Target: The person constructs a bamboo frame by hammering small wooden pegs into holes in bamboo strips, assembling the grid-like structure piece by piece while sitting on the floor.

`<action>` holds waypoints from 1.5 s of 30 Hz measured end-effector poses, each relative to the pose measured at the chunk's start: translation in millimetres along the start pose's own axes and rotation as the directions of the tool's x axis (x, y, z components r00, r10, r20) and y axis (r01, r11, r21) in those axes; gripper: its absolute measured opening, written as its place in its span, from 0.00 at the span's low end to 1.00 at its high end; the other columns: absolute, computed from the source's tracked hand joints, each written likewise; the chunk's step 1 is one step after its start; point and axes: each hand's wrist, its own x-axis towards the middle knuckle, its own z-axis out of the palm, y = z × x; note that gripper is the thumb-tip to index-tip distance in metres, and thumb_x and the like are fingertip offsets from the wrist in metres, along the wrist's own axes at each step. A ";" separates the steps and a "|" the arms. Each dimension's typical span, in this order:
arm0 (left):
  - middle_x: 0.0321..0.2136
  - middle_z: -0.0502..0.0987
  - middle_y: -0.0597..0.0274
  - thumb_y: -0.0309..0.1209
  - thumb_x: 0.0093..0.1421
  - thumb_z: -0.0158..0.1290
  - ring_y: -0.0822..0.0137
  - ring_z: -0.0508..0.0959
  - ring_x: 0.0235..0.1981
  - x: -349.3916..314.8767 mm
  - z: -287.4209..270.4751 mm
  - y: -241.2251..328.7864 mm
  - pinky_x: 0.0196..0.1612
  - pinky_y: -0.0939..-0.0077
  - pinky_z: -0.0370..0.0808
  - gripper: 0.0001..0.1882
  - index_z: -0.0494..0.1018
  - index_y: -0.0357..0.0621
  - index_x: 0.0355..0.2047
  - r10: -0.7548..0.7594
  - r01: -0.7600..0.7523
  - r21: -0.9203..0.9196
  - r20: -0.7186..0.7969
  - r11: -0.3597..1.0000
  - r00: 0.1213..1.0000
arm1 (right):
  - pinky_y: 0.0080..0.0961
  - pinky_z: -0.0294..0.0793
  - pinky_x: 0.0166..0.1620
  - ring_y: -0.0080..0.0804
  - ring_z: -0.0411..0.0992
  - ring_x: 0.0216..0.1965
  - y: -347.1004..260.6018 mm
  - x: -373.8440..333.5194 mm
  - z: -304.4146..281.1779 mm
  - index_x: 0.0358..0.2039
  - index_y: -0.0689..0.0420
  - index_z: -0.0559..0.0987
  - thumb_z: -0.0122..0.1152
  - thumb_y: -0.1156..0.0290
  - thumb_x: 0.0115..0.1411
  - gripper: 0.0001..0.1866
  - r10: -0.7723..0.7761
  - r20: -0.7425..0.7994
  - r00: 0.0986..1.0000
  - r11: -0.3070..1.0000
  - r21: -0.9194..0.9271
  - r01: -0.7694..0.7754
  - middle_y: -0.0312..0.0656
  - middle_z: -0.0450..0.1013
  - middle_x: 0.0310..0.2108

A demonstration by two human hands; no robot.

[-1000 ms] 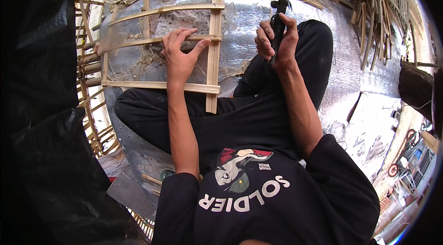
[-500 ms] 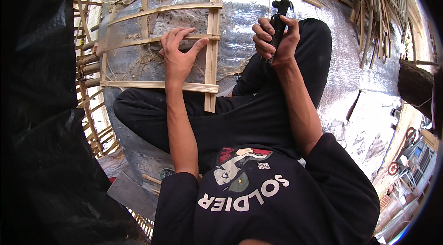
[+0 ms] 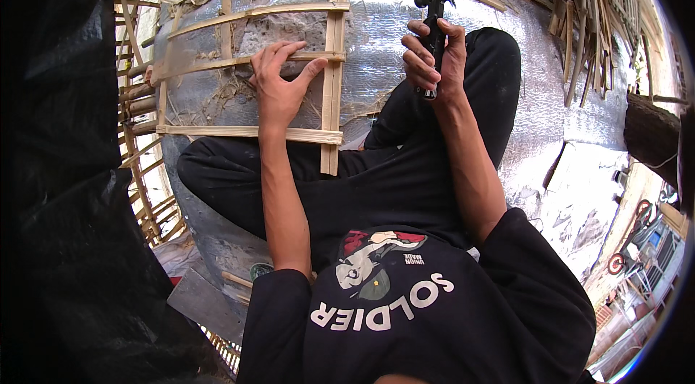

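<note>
A frame of pale bamboo slats (image 3: 334,98) lies over and beside my left leg, with several crosspieces joined to one long upright. My left hand (image 3: 279,91) rests on a crosspiece (image 3: 316,57), thumb and fingers spread, the thumb tip close to the upright. In my right hand (image 3: 450,69) is a small black claw hammer (image 3: 434,36), gripped round its handle above my right knee. Its head points away from me and stands apart from the frame.
Shiny foil sheeting (image 3: 550,102) covers the ground. A rough stone block (image 3: 286,28) sits under the frame. Loose bamboo strips (image 3: 579,29) are heaped at the far right, near a dark log (image 3: 653,127). Black plastic sheeting (image 3: 65,239) hangs at the left, beside a bamboo lattice (image 3: 145,188).
The hammer has turned more upright in my right hand, its head shifting slightly away from me and its claw swinging right. My left hand and the frame stay put.
</note>
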 end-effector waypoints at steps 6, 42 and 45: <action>0.49 0.77 0.63 0.57 0.51 0.66 0.57 0.68 0.59 0.7 -0.3 -0.1 0.61 0.54 0.62 0.29 0.82 0.51 0.46 0.003 -0.003 -0.006 -0.001 1.000 1.000 | 0.23 0.64 0.08 0.28 0.61 0.09 3.3 1.2 0.9 0.36 0.55 0.70 0.48 0.53 0.66 0.16 0.018 0.010 1.000 1.000 -0.022 -0.017 0.40 0.62 0.16; 0.48 0.78 0.61 0.50 0.52 0.68 0.56 0.70 0.57 -0.8 -6.6 10.3 0.59 0.58 0.67 0.26 0.81 0.47 0.45 0.006 -0.005 0.017 -0.015 1.000 1.000 | 0.22 0.68 0.15 0.25 0.64 0.11 19.1 10.1 3.2 0.46 0.58 0.72 0.36 0.46 0.66 0.27 -0.029 -0.365 0.931 0.661 -0.706 -0.256 0.38 0.69 0.17; 0.48 0.78 0.61 0.51 0.51 0.68 0.56 0.70 0.57 -1.3 -7.8 11.9 0.59 0.58 0.67 0.27 0.81 0.47 0.45 -0.007 0.007 0.014 -0.013 1.000 1.000 | 0.21 0.60 0.12 0.21 0.58 0.10 16.8 10.1 2.1 0.34 0.52 0.70 0.42 0.37 0.66 0.28 0.029 -0.409 0.912 0.732 -0.613 -0.299 0.32 0.60 0.14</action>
